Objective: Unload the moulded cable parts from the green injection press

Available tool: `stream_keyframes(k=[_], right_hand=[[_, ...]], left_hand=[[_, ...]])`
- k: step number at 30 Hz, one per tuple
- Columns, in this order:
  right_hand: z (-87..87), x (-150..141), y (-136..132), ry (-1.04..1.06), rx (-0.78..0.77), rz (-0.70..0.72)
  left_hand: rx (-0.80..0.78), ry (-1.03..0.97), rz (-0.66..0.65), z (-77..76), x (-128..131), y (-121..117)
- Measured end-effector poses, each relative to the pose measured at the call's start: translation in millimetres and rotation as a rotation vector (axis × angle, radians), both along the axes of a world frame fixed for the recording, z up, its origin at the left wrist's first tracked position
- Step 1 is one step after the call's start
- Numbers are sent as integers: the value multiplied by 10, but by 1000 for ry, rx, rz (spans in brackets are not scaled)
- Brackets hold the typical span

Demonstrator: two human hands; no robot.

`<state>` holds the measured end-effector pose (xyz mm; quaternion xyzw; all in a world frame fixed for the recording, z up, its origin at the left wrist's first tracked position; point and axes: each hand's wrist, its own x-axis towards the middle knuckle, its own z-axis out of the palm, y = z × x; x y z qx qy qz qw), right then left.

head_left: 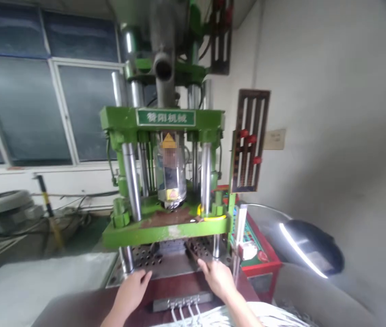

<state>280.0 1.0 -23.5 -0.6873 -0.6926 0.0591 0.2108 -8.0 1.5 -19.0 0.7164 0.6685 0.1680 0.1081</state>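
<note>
My left hand (132, 291) is at the front left of a green press (165, 231), close to the foot of a steel column. Its thumb stands apart from the curved fingers, and I see nothing in it. Across from it, my right hand (219, 278) is near the right column, with the thumb stretched out and the other fingers partly hidden. A thin dark strip lies just beyond that thumb; whether they touch I cannot tell. Between my forearms, a grey metal mould bar (182, 301) rests on the dark red tabletop (175, 286), several white cables running from it.
Loose white cables (268, 314) pile up at the front right. A perforated steel plate (148, 255) lies under the press. On the right stand a red table (264, 268) and a lit lamp (305, 250). A pale surface (42, 286) extends left. A clear guard (171, 177) surrounds the nozzle.
</note>
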Motion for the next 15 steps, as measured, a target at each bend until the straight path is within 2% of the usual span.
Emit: stream_keyframes(k=[4, 8, 11, 15], right_hand=[[-182, 90, 94, -2, -35, 29], [-320, 113, 71, 9, -74, 36], [-314, 88, 41, 27, -85, 66], [-149, -27, 203, 11, -24, 116]], left_hand=[[20, -30, 15, -257, 11, 113], [9, -49, 26, -389, 21, 108], [-17, -69, 54, -401, 21, 93], [-64, -120, 78, -312, 44, 228]])
